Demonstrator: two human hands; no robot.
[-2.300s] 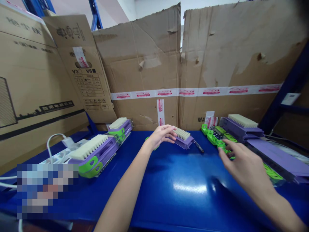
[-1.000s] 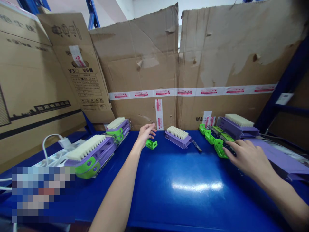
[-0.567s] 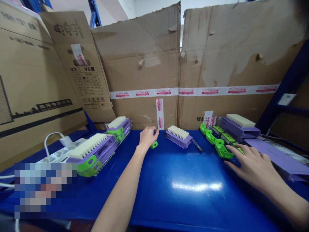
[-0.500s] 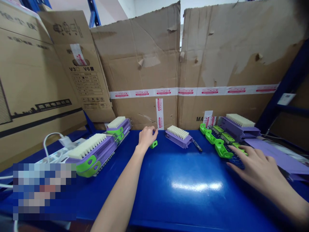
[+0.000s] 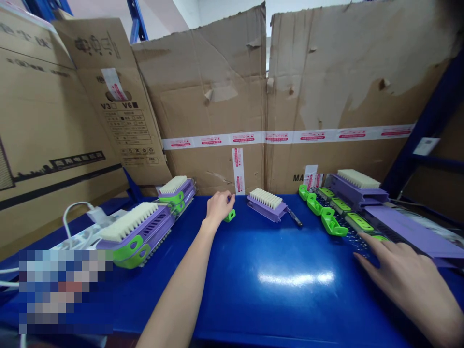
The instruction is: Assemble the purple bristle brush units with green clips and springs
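Note:
My left hand is at the back middle of the blue table, its fingers curled. A small dark bit shows at the fingertips; what they hold, if anything, I cannot make out. A bright green plastic piece sits just under that hand. To its right is a purple block with cream bristles. My right hand is at the right, thumb and forefinger apart, over the near end of a row of loose small parts. Several green curved pieces and flat green-framed pieces make up that row.
Purple bristled units with green ends stand at left, by a white power strip with cables. A dark slim tool lies at centre right. Another bristled block and a flat purple panel are at right. Cardboard walls the back.
My right hand has moved back toward me and to the right along the row of parts, uncovering more of the green-framed pieces. My left hand stays nearly where it was. The view has shifted slightly.

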